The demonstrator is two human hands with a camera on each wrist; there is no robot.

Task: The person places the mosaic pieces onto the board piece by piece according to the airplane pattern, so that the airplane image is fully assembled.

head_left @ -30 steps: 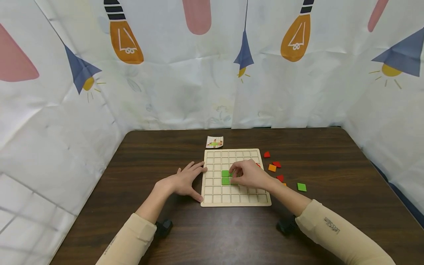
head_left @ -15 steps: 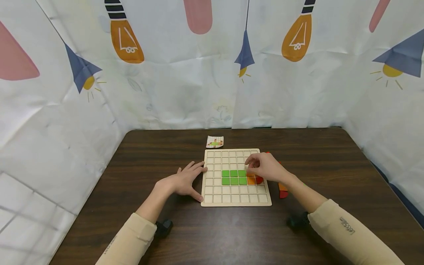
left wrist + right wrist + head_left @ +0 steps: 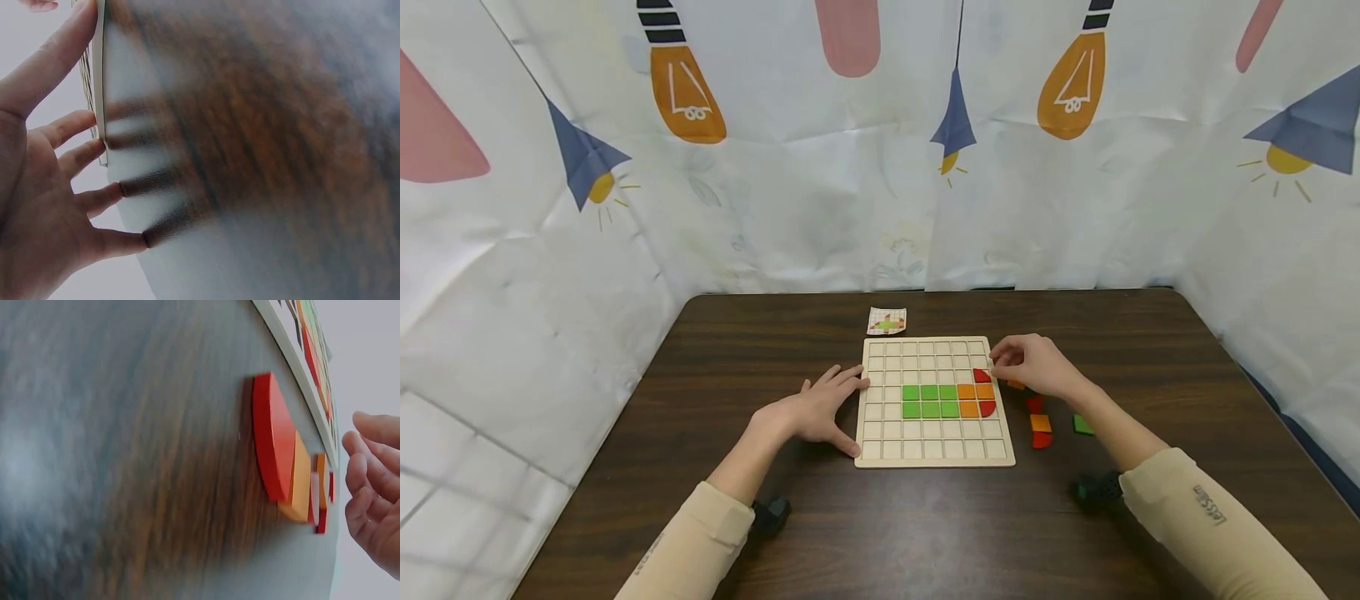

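My left hand [image 3: 820, 408] lies at the left side of a pale wooden grid board [image 3: 887, 450], fingers spread. In the left wrist view its thumb [image 3: 59, 53] and some fingertips touch the board's edge. On the board, two rows of green squares [image 3: 930, 409] adjoin orange squares [image 3: 969, 408], with a red quarter-round tile [image 3: 981, 376] above and another red quarter-round tile [image 3: 988, 408] below right. Past the right edge, my right hand [image 3: 1033, 364] hovers near loose tiles, its fingers loosely bent. Nothing shows between those fingers in the right wrist view.
Right of the board lie a loose orange tile [image 3: 1040, 423], a loose red tile [image 3: 1041, 439] and a loose green square [image 3: 1083, 425]. A small printed pattern card [image 3: 887, 321] sits behind the board on the dark wooden table [image 3: 775, 333]. A patterned curtain [image 3: 820, 208] hangs behind.
My right hand has moved right, from over the green squares, past the orange ones, and off the board. The green and orange tiles it covered now show. My left hand stays put.
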